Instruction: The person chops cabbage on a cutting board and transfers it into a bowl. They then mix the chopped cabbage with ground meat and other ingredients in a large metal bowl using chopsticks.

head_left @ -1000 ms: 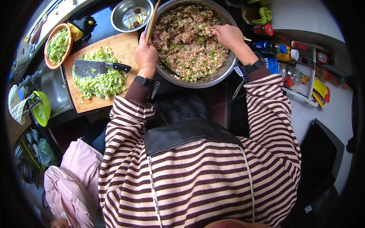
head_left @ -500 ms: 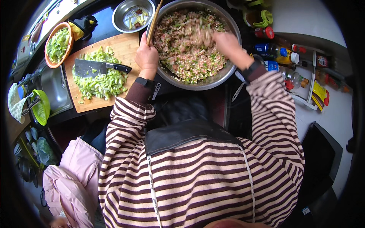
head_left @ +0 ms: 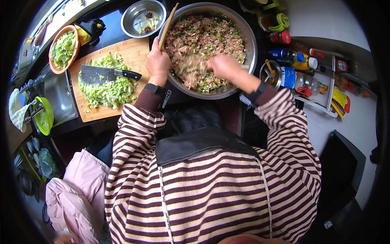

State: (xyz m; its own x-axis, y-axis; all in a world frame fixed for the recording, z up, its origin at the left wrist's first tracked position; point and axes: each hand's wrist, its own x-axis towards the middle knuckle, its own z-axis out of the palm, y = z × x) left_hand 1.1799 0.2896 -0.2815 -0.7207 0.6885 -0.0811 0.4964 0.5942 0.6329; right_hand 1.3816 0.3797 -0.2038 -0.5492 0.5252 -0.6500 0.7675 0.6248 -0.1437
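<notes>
The left hand (head_left: 157,62) is gripping the near rim of the big metal bowl (head_left: 248,36) and also holding a pair of chopsticks (head_left: 167,25). The chopsticks are pointing up and away from the hand, leaning over the bowl's left edge. The right hand (head_left: 221,65) is sitting inside the bowl, down in the meat mix (head_left: 207,36). Its fingers are blurry, so I cannot tell if they are closed on any mix.

The bowl is resting on the desk (head_left: 113,34) right in front of both hands. Most of the mix is lying beyond the right hand, toward the far side of the bowl. The right hand is the one nearer to it.

Left of the left hand, a board (head_left: 134,51) is carrying a knife (head_left: 106,74) and chopped greens (head_left: 107,90). The knife is lying sideways with its handle pointing toward the left hand.
</notes>
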